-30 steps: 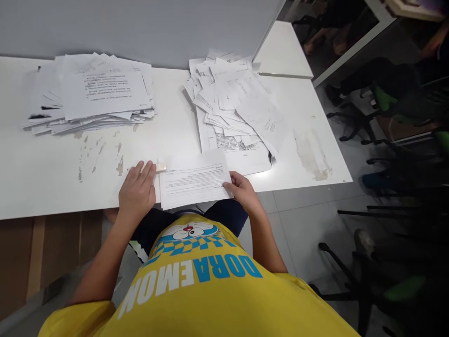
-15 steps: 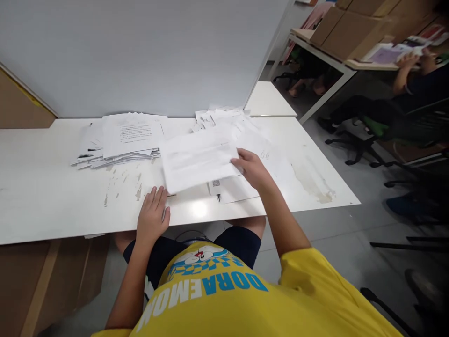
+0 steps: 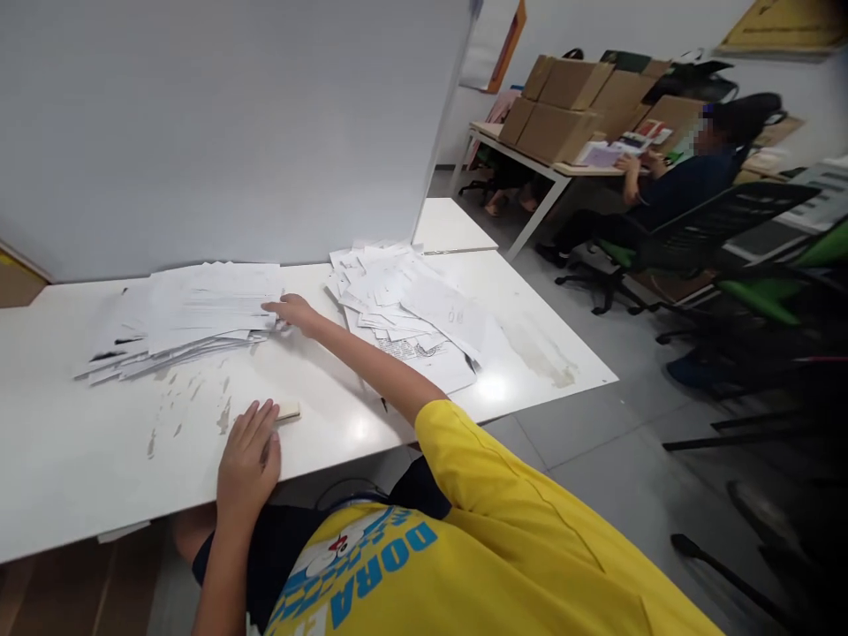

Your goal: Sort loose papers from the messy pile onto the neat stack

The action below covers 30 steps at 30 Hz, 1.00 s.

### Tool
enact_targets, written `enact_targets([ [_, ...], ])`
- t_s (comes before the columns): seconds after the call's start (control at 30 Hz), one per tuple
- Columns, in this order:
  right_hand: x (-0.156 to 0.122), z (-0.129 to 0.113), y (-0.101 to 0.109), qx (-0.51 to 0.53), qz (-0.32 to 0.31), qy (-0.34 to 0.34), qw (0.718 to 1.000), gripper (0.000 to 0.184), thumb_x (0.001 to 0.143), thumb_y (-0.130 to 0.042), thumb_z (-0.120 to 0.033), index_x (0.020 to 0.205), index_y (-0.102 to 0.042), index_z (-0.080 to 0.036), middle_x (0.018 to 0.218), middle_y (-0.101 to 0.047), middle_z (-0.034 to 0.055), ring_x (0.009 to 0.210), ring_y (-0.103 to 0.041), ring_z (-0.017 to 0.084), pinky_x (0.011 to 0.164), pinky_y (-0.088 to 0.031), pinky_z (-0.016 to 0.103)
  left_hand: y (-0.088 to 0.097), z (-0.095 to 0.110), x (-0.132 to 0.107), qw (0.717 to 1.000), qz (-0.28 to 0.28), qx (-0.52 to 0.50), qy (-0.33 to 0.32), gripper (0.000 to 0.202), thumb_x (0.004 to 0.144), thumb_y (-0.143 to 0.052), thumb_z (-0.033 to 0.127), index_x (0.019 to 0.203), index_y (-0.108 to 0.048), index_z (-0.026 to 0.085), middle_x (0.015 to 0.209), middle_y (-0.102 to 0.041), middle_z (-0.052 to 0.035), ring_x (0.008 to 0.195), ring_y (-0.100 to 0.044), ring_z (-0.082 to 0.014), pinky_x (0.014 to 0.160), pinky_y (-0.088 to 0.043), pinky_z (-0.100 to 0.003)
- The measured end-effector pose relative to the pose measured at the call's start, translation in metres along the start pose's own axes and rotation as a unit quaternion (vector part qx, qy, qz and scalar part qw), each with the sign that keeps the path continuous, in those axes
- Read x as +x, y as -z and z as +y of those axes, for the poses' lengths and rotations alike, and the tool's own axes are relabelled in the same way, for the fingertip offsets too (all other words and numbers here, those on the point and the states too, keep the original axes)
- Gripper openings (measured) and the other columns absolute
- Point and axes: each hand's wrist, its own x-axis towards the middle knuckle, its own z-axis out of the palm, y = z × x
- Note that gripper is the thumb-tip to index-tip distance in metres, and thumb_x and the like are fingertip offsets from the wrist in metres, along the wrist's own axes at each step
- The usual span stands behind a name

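Right hand [image 3: 297, 314], half-curled, is touching the left paper stack [image 3: 199, 305], perhaps aligning it, grip unclear to me; left hand [image 3: 249, 458], loosely open, is apparently steadying a pale block [image 3: 290, 411].

A pale grey partition [image 3: 225, 132] rises behind the worktop [image 3: 331, 389], with part of a cardboard box [image 3: 18, 284] at far left. Brown stains [image 3: 540, 349] mark the worktop's right part. At far right, cardboard boxes [image 3: 560, 124] stand stacked on another table [image 3: 488, 131]; beside it a person [image 3: 699, 190] in dark clothing sits on a wheeled chair [image 3: 742, 212]. Grey floor [image 3: 589, 424] fills the right side, below a yellow poster [image 3: 788, 26] on the far wall.
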Motion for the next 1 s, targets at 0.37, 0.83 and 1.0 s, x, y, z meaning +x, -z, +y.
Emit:
enact_targets([
  [0.37,-0.057,0.033,0.238,-0.329,0.115,-0.057,0.936,0.064,0.077,-0.076,-0.032,0.136,-0.056,-0.014,0.149,-0.05,0.0167,0.141,-0.04,0.034,0.117,-0.032,0.048,-0.003,0.0,0.005,1.0,0.012,0.013,-0.013,0.068,0.091,-0.051,0.014,0.155,-0.033,0.028,0.14,-0.06,-0.0131,0.138,-0.048,-0.0318,0.115,-0.039,-0.055],
  [0.83,-0.103,0.085,0.271,-0.385,0.155,-0.103,0.904,0.078,0.085,-0.063,-0.052,0.148,-0.042,-0.012,0.161,-0.032,0.0187,0.15,-0.026,0.033,0.122,-0.021,0.047,-0.002,-0.06,0.141,0.983,-0.156,0.069,-0.068,0.049,0.099,-0.03,0.037,0.134,-0.056,0.016,0.146,-0.055,-0.0109,0.149,-0.033,-0.0283,0.122,-0.028,-0.05],
  [1.0,-0.11,0.081,0.274,-0.37,0.19,-0.089,0.905,0.056,0.089,-0.056,-0.045,0.137,-0.052,-0.015,0.144,-0.055,0.0162,0.132,-0.049,0.03,0.107,-0.039,0.041,-0.036,-0.128,0.2,0.969,-0.223,0.095,0.04,0.081,0.095,-0.018,0.066,0.138,-0.049,0.005,0.152,-0.045,-0.0204,0.145,-0.033,-0.0427,0.112,-0.032,-0.066],
])
